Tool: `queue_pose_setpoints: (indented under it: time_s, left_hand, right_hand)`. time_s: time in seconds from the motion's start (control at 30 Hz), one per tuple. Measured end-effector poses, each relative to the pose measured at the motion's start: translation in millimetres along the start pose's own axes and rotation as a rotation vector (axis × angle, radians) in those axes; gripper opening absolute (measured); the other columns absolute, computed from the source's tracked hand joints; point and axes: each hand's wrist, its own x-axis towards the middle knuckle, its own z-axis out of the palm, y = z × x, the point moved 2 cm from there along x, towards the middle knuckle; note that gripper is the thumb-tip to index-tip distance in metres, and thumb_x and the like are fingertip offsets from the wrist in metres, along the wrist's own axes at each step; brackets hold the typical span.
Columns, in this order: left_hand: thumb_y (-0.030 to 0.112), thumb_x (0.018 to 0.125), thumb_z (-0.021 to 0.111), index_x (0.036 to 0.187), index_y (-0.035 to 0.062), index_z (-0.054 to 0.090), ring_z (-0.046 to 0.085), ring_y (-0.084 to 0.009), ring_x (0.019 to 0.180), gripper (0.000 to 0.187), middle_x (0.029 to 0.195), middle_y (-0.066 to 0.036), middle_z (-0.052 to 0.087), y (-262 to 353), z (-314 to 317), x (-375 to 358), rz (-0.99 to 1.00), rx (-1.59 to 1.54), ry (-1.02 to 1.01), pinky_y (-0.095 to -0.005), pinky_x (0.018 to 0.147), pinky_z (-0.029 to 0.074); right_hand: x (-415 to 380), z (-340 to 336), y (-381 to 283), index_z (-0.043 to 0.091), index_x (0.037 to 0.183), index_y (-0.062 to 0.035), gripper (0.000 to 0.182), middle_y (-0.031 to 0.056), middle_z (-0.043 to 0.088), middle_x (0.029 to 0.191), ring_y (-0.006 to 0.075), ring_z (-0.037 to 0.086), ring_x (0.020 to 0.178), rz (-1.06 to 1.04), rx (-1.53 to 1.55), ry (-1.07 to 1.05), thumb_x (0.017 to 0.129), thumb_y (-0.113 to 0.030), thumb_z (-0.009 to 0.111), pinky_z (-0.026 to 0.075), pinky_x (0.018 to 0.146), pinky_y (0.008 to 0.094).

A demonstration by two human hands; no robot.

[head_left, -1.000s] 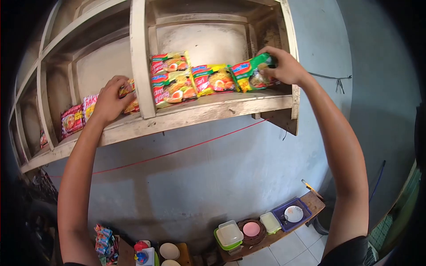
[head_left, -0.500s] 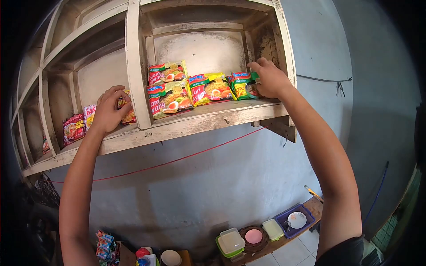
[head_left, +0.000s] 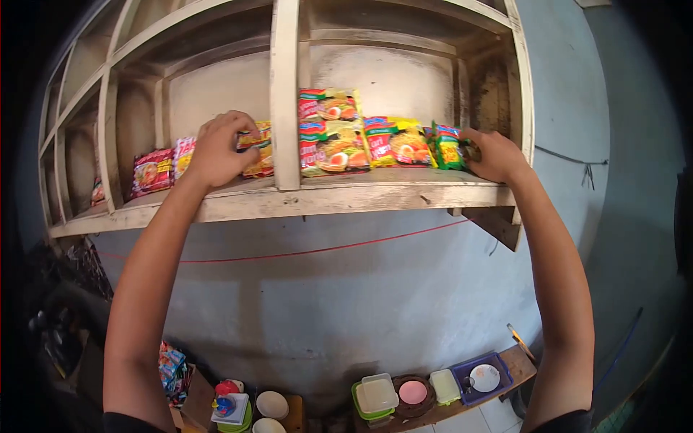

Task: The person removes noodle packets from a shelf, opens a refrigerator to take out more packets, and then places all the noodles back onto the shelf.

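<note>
My right hand (head_left: 497,156) is at the right end of the shelf compartment, its fingers closed round the right edge of a green instant noodle packet (head_left: 449,149). That packet stands turned partly sideways beside a yellow noodle packet (head_left: 399,143). Further left, two more noodle packets (head_left: 333,146) stand one above the other against the wooden divider. In the neighbouring compartment, my left hand (head_left: 220,150) is raised over the shelf edge, thumb and fingers curved apart. Just beyond its fingertips are red-and-yellow noodle packets (head_left: 260,160), partly hidden by the hand.
The wooden wall shelf (head_left: 361,200) has a raised front lip and upright dividers. Dark red packets (head_left: 153,172) stand further left. A red string (head_left: 317,250) runs below. Beneath, a low bench holds plastic containers (head_left: 378,394) and a purple tray (head_left: 498,390); sachets (head_left: 173,372) lie lower left.
The view has shifted, so the shelf sits further right. My right hand has moved down to the green packet's side, and the packet has turned. My left hand is slightly further from the divider.
</note>
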Motion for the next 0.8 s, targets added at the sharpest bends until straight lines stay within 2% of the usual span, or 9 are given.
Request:
queue_pose_setpoints:
  time_s: [0.13,0.23,0.4,0.43,0.53,0.6,0.7,0.77,0.8]
  left_hand:
    - [0.025,0.069,0.068,0.095,0.0156,0.064,0.053,-0.0253,0.12,0.027,0.117,-0.002,0.061,4.8,1.5,-7.2,-0.054,0.035,-0.027,-0.0553,0.116,0.022]
    - [0.025,0.07,0.069,0.095,0.0165,0.064,0.051,-0.0241,0.124,0.027,0.12,-0.001,0.061,5.2,4.0,-4.3,-0.061,0.007,-0.058,-0.0592,0.119,0.016]
    - [0.025,0.081,0.067,0.095,0.0148,0.066,0.053,-0.0286,0.122,0.017,0.124,-0.004,0.061,1.6,-6.8,-0.2,-0.023,-0.072,0.144,-0.054,0.116,0.025]
    - [0.018,0.085,0.067,0.097,0.0086,0.065,0.055,-0.0306,0.122,0.016,0.126,-0.011,0.06,5.1,-15.9,-1.7,0.021,-0.056,0.191,-0.0389,0.106,0.038]
    - [0.017,0.086,0.066,0.097,0.0047,0.064,0.055,-0.0334,0.12,0.016,0.124,-0.013,0.061,37.7,-50.5,-41.6,0.023,-0.225,0.314,-0.0395,0.106,0.038]
    - [0.017,0.083,0.067,0.095,0.0034,0.063,0.056,-0.0354,0.118,0.019,0.122,-0.015,0.062,53.5,-63.4,-100.6,0.054,-0.032,0.413,-0.0465,0.107,0.036]
    - [0.02,0.066,0.073,0.086,0.0155,0.067,0.058,-0.0324,0.118,0.022,0.118,-0.01,0.066,76.6,-81.3,-217.2,0.28,0.122,0.151,-0.0577,0.107,0.032]
    - [0.021,0.068,0.075,0.085,0.0184,0.068,0.059,-0.0308,0.115,0.019,0.116,-0.007,0.066,70.8,-73.4,-315.2,0.255,0.054,-0.11,-0.0556,0.107,0.033]
    - [0.02,0.069,0.077,0.086,0.0178,0.068,0.059,-0.0302,0.115,0.019,0.116,-0.007,0.065,69.4,-69.0,-353.7,0.065,0.001,-0.196,-0.0542,0.107,0.034]
  right_hand:
    - [-1.1,-3.6,-5.6,0.061,0.125,-0.0158,0.049,0.0155,0.067,0.114,0.0353,0.063,0.107,0.088,0.007,-0.095,0.077,-0.017,0.069,0.052,0.092,0.0453]
    - [-3.5,-1.4,-3.5,0.061,0.122,-0.0133,0.048,0.0149,0.065,0.116,0.0361,0.063,0.106,-0.023,0.013,0.043,0.075,-0.016,0.068,0.052,0.093,0.0453]
    - [-14.1,-11.0,-11.4,0.063,0.108,-0.0077,0.028,0.0166,0.062,0.107,0.037,0.061,0.103,-0.134,0.278,0.358,0.079,-0.008,0.061,0.051,0.09,0.0434]
    - [-20.8,-14.5,-15.0,0.063,0.1,-0.0052,0.019,0.0159,0.062,0.105,0.0353,0.061,0.101,-0.165,0.33,0.464,0.081,-0.004,0.059,0.05,0.087,0.0414]
    - [-54.4,-21.0,-38.5,0.062,0.094,-0.0017,0.016,0.015,0.063,0.099,0.0332,0.062,0.094,-0.219,0.341,0.815,0.078,0.0,0.061,0.05,0.085,0.0404]
    - [-92.5,-19.7,-71.9,0.061,0.089,0.0,0.014,0.0149,0.064,0.091,0.0312,0.061,0.086,-0.349,0.396,0.888,0.076,0.005,0.062,0.049,0.08,0.0392]
    - [-179.4,30.3,-123.6,0.061,0.083,-0.0074,0.018,0.0079,0.065,0.081,0.0268,0.063,0.071,-0.413,0.517,0.697,0.069,0.005,0.06,0.048,0.064,0.0366]
    - [-237.7,75.5,-161.2,0.063,0.083,-0.0107,0.021,0.0047,0.068,0.08,0.0238,0.065,0.067,-0.499,0.722,0.488,0.066,0.002,0.063,0.048,0.061,0.0339]
    - [-261.0,98.3,-182.6,0.065,0.084,-0.0104,0.021,0.005,0.069,0.083,0.0237,0.066,0.069,-0.47,0.865,0.296,0.066,-0.001,0.067,0.049,0.062,0.0342]
